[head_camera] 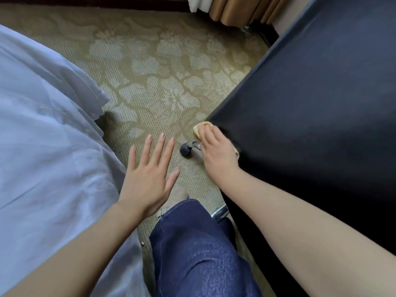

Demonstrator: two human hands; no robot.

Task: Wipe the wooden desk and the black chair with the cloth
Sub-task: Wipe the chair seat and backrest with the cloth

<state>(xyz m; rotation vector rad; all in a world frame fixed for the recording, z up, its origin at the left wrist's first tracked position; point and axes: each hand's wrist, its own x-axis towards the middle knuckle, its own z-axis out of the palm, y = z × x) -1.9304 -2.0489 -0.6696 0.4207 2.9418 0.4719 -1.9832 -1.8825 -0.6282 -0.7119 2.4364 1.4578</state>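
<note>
The black chair (310, 116) fills the right side of the head view, its seat corner pointing toward the middle. A small yellow cloth (198, 130) sits at that corner, against the seat's edge. My right hand (216, 155) presses the cloth to the edge, fingers wrapped over it, so most of the cloth is hidden. Spread flat with fingers apart, my left hand (147, 179) hovers over the carpet to the left of the chair and holds nothing. The wooden desk is not in view.
A white bed sheet (47, 136) hangs along the left side. Patterned beige carpet (150, 71) covers the floor between bed and chair. A chair caster (186, 150) and chrome leg (220, 211) stick out below the seat. My jeans-clad leg (192, 243) and curtains (235, 9) are also visible.
</note>
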